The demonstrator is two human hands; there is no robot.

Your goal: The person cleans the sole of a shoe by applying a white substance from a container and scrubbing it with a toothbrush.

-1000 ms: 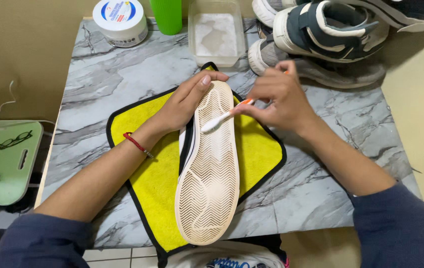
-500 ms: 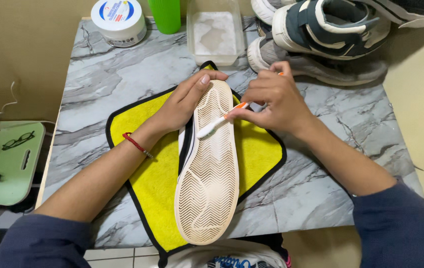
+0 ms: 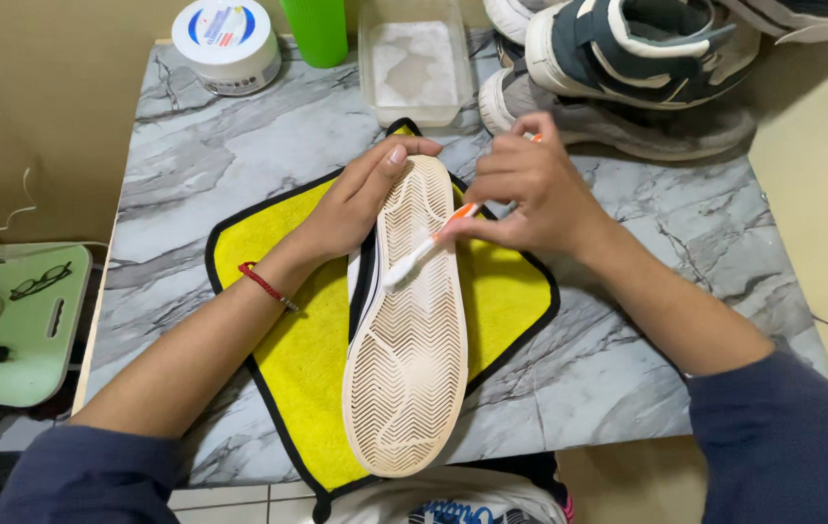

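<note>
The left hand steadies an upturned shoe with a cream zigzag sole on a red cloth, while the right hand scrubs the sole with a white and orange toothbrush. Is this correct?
Not quite: the cloth is yellow with a black border, not red, as the head view shows. The rest holds: the left hand steadies the upturned shoe with a cream zigzag sole, and the right hand scrubs it with the white and orange toothbrush.
</note>
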